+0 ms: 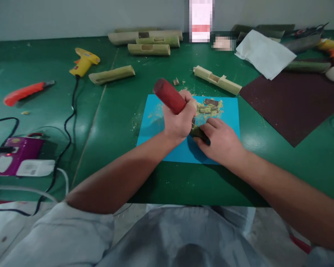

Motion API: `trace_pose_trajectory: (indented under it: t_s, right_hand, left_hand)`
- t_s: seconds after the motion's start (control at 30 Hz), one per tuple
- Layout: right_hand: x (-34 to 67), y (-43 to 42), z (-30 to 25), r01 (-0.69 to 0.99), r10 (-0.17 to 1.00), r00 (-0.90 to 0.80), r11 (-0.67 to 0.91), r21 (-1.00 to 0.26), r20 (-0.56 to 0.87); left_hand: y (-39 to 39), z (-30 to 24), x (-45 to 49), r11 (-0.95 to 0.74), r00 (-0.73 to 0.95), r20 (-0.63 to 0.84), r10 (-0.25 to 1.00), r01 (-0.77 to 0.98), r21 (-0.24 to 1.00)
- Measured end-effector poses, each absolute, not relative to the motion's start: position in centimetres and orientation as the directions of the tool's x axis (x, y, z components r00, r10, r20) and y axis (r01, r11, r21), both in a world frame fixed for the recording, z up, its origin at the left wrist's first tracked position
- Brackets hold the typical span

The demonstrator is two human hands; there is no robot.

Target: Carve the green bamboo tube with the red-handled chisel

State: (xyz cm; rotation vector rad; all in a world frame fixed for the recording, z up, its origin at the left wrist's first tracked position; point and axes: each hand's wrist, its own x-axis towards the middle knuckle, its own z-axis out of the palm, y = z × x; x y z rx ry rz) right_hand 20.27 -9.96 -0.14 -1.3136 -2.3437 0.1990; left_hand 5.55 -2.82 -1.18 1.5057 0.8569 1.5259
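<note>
My left hand (pixel 179 121) is wrapped round the thick red handle (pixel 169 95) of a tool; its working end is hidden behind my fingers. My right hand (pixel 221 138) grips a short dark-green piece of bamboo (pixel 199 132) from the right side, close beside my left hand. Both hands are over a blue sheet (pixel 178 152) on the table. Shavings and a few cut bamboo chips (pixel 208 108) lie on the sheet just beyond my fingers.
A cut bamboo tube (pixel 218 79) lies beyond the sheet, with several more (pixel 149 49) at the back. On the left are a yellow glue gun (pixel 85 61), a red-handled cutter (pixel 25 93) and a purple power box (pixel 19 155) with cables. Dark brown paper (pixel 292 107) and white paper (pixel 265 53) lie right.
</note>
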Motion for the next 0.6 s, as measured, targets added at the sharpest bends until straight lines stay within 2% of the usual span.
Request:
trace_pose_trajectory:
  t_s: [0.27,0.47,0.6]
  right_hand:
    - [19.92,-10.24,0.34,0.797,0.833,-0.469,0.542,-0.265,0.294]
    - [20.03,-10.17,0.25,0.785,0.837,-0.467,0.541,-0.302,0.285]
    - [19.99,-10.12,0.03,0.76,0.814,-0.5,0.576,-0.302,0.296]
  left_hand:
    - [-3.06,-0.91,5.7,-0.519,0.138,0.524,0.84,-0.079,0.851]
    - [-2.9,-0.82,5.52,-0.649,0.151,0.647,0.748,-0.037,0.76]
    - [-2.79,-0.8,5.31,-0.612,0.206,0.607,0.768,-0.044,0.789]
